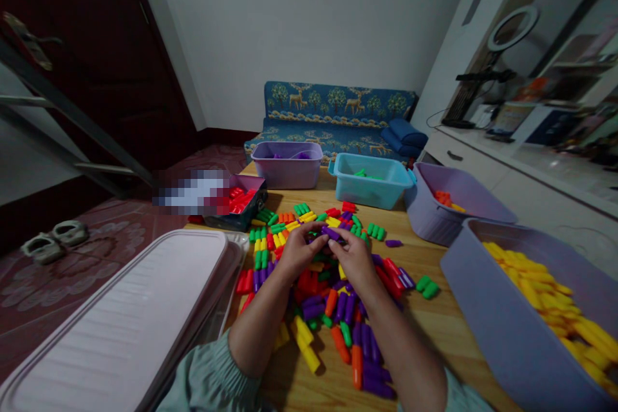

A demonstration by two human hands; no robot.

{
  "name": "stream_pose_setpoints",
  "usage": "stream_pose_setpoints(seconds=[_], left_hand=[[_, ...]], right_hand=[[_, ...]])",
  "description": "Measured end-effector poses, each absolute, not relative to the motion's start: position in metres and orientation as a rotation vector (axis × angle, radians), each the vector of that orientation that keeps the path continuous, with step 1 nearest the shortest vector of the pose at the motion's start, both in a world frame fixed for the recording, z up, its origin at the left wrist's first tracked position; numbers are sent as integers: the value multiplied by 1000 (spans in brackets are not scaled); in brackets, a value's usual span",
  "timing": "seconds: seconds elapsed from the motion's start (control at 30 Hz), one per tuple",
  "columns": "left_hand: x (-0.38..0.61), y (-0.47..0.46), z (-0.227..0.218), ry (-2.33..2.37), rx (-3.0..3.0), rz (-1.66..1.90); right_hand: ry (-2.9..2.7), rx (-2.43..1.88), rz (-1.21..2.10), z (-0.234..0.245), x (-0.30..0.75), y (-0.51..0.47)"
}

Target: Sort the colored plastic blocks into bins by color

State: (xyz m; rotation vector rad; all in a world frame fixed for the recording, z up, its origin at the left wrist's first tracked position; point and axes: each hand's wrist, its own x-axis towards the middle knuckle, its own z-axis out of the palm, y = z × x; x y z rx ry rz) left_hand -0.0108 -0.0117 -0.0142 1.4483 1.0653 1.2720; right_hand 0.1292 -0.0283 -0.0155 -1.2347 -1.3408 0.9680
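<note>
My left hand [305,246] and my right hand [351,256] meet over a spread of plastic toy pieces on the wooden table. Between their closed fingertips is a purple plastic piece [330,232], held from both sides. Around and beneath my hands lie red, green, yellow, orange and purple rounded pieces, some joined in rows. A yellow stick [306,346] and a long orange-and-purple stick [357,360] lie nearer to me. A joined green piece [427,286] and a lone purple piece [393,243] sit apart on the right.
Along the table's back stand a purple bin [288,170] and a turquoise bin [369,187]. On the right, one bin [434,206] holds orange pieces; a larger one [492,309] holds yellow. A dark box [258,196] of red pieces and a pale lid [125,315] are on the left.
</note>
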Motion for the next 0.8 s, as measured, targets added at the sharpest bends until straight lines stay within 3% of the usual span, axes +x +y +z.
stream_pose_setpoints(seconds=[0.8], left_hand=[[-10, -15, -8, 1087, 1412, 1260]], right_hand=[[-1353, -1229, 956, -11, 129, -30]])
